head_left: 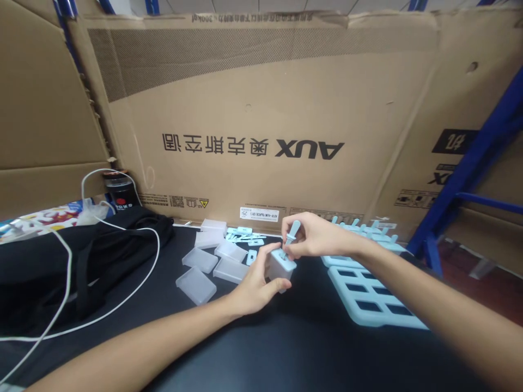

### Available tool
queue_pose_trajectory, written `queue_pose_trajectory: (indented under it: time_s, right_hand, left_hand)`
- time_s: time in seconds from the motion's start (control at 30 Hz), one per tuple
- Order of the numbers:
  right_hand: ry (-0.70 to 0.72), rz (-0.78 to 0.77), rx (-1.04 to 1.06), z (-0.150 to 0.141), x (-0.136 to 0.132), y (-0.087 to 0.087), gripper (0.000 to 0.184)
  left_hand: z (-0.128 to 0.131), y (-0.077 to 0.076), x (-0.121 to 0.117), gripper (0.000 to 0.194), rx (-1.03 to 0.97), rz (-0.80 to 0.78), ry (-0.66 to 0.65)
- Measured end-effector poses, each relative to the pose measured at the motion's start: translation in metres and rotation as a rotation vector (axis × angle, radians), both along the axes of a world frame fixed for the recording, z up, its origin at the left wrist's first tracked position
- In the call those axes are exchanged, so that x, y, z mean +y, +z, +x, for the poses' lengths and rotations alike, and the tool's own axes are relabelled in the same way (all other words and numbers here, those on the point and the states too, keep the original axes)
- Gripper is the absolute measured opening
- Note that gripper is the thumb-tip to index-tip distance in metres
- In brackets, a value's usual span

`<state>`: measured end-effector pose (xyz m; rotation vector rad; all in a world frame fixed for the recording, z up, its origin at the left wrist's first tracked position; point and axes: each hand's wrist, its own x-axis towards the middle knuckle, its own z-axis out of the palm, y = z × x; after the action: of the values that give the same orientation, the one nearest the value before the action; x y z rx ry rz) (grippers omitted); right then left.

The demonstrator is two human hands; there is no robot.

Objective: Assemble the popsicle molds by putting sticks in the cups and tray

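1. A brown cardboard sheet (245,109) printed with upside-down AUX lettering stands upright across the back.
2. The dark desk (310,337) spreads beneath both arms, in front of the cardboard.
3. A black cloth bag (118,256) lies at the left, with a white cable (157,250) looping over it; a dark jar (122,190) stands behind.
4. At the right, a light-blue frame (342,296) with rectangular openings lies flat; behind it are more light-blue parts with sticks pointing up.
5. The left grip (255,288) is closed around a frosted mold (280,269), fingers on its far side and thumb on its near side, above the middle of the desk.
6. The right grip (312,234) pinches a light-blue stick (292,231) between thumb and fingers.
7. Six frosted cases (196,285) lie loosely grouped left of the hands.
8. Small light-blue pieces (245,237) are scattered beside and behind those cases.
9. A light-blue lid (284,260) sits on top of the held mold; the stick rises from it, slightly tilted, its lower end touching the lid.
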<state>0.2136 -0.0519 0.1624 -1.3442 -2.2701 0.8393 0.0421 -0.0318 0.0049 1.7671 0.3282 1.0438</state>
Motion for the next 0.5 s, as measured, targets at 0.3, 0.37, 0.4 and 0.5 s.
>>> queue_pose_trajectory:
  time_s: [0.3, 0.37, 0.4, 0.5]
  right_hand:
    - [0.074, 0.109, -0.249, 0.0059, 0.0007, 0.0023, 0.018]
    - [0.089, 0.113, -0.281, 0.0077, 0.0002, 0.0011, 0.027]
    - [0.088, 0.124, -0.305, 0.0077, 0.0, 0.0003, 0.03]
    - [0.096, 0.148, -0.372, 0.0053, -0.0012, -0.0011, 0.031]
  left_hand:
    - [-0.0003, 0.0044, -0.0033, 0.05, -0.017, -0.045, -0.02]
    - [-0.0007, 0.0068, -0.0056, 0.051, -0.02, -0.067, -0.038]
    - [-0.0007, 0.0076, -0.0065, 0.052, -0.024, -0.073, -0.04]
    - [0.0002, 0.0074, -0.0075, 0.054, -0.044, -0.073, -0.033]
